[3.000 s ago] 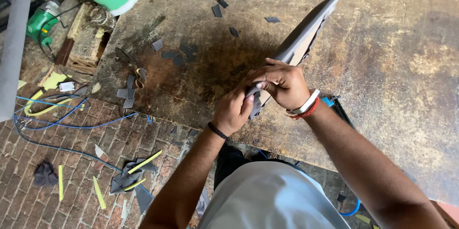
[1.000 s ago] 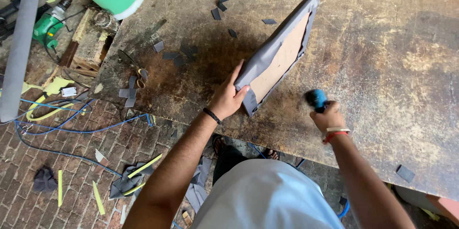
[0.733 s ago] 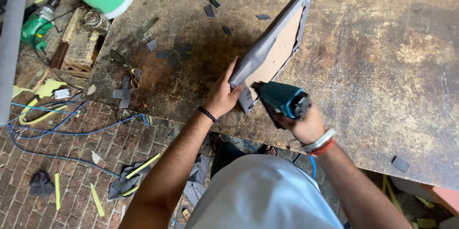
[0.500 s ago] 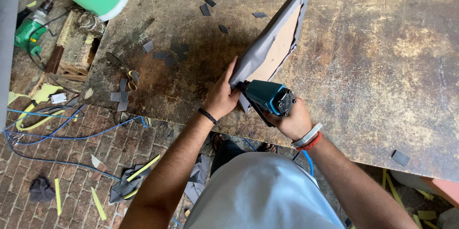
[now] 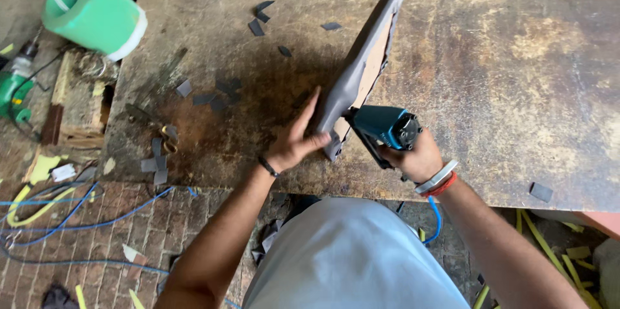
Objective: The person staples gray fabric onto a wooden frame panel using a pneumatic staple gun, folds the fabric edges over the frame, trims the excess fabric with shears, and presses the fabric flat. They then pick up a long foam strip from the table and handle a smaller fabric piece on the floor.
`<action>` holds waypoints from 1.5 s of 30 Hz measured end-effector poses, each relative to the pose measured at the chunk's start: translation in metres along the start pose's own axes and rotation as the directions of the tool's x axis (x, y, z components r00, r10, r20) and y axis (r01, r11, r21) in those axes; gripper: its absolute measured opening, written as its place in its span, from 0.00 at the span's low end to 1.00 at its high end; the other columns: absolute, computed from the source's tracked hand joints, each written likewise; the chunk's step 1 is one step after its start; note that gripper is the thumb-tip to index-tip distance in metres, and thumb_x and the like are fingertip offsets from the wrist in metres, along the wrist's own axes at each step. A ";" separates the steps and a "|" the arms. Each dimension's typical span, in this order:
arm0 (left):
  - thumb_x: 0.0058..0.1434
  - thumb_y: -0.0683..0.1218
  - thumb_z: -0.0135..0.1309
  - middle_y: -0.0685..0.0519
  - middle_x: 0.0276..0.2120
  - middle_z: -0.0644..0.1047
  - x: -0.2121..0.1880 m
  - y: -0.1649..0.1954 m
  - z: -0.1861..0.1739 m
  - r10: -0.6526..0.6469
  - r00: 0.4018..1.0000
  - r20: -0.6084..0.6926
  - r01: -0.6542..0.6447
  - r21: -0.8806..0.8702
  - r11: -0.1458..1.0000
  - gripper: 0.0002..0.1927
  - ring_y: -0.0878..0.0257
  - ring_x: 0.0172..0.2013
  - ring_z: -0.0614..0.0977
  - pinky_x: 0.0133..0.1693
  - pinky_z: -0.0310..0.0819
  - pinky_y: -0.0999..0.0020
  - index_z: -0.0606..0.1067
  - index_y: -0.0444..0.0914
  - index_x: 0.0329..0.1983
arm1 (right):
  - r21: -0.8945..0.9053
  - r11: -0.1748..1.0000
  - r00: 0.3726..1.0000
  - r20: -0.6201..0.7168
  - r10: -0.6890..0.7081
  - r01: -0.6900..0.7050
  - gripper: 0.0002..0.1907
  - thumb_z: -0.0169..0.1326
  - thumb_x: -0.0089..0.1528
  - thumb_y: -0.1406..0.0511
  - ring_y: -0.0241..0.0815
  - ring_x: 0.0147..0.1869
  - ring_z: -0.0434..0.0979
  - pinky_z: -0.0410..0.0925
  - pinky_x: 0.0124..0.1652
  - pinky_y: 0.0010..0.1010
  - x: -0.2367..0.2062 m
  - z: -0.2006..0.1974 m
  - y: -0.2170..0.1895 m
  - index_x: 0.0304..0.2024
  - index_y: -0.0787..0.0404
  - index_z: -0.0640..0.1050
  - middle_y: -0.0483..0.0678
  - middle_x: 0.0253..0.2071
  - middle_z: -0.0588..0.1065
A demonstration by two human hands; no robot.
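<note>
the grey-covered panel (image 5: 361,70) stands on edge, long axis running from the near edge of the stained wooden worktop (image 5: 516,89) away, left hand (image 5: 294,141) flat against it (fingers spread), right hand (image 5: 420,157) gripping a teal stapler (image 5: 384,127) pointed at its near end, brick floor (image 5: 97,244) below.

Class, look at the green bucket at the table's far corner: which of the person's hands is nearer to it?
Left. The left hand lies nearer the green bucket; the right hand is farther away.

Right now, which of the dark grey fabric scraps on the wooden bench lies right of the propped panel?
The lone dark grey scrap near the bench's front edge, right of the right hand; all other scraps lie left of the fabric-covered panel.
</note>
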State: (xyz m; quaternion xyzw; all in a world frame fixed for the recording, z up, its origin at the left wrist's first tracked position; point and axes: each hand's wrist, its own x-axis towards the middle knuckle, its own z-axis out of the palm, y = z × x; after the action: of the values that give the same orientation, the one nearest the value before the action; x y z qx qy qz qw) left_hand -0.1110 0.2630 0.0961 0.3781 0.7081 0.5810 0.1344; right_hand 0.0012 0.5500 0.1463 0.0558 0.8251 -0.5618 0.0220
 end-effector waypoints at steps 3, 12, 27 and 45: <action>0.70 0.76 0.36 0.36 0.82 0.46 0.051 -0.020 -0.009 -0.046 0.998 0.041 0.055 -0.256 0.965 0.49 0.44 0.78 0.59 0.73 0.59 0.44 0.41 0.49 0.84 | -0.047 0.999 1.000 0.006 0.011 -0.011 0.16 0.67 0.51 0.65 0.38 0.31 0.78 0.72 0.32 0.32 0.016 -0.011 0.007 0.41 0.62 0.79 0.47 0.29 0.80; 0.78 0.63 0.30 0.43 0.82 0.31 0.106 -0.021 -0.017 -0.093 0.978 0.185 0.094 0.006 0.996 0.36 0.45 0.80 0.34 0.74 0.32 0.41 0.33 0.54 0.82 | -0.271 0.959 0.996 0.032 -0.081 0.087 0.12 0.66 0.48 0.63 0.39 0.25 0.82 0.74 0.29 0.33 0.048 -0.011 0.017 0.30 0.63 0.80 0.50 0.23 0.80; 0.67 0.42 0.47 0.43 0.73 0.61 0.148 0.076 0.010 -0.616 0.784 0.080 0.490 0.528 0.693 0.50 0.50 0.55 0.82 0.56 0.79 0.54 0.27 0.59 0.77 | -0.157 0.977 0.987 -0.048 -0.156 0.147 0.24 0.66 0.50 0.64 0.41 0.37 0.81 0.73 0.37 0.35 0.081 -0.074 0.016 0.48 0.65 0.78 0.50 0.36 0.82; 0.54 0.39 0.56 0.44 0.76 0.56 0.142 0.082 0.040 -0.656 0.752 0.067 0.465 0.650 0.600 0.64 0.48 0.64 0.76 0.65 0.70 0.54 0.23 0.60 0.77 | -0.164 0.983 0.992 0.110 -0.066 0.084 0.16 0.67 0.53 0.61 0.38 0.28 0.82 0.75 0.30 0.32 0.043 -0.072 0.011 0.40 0.61 0.80 0.46 0.25 0.81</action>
State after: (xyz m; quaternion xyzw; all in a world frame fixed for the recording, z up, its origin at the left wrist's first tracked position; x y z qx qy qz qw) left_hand -0.1509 0.3935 0.1958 0.2386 0.9067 0.1897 0.2917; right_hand -0.0381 0.6243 0.1580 -0.0067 0.8688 -0.4928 0.0482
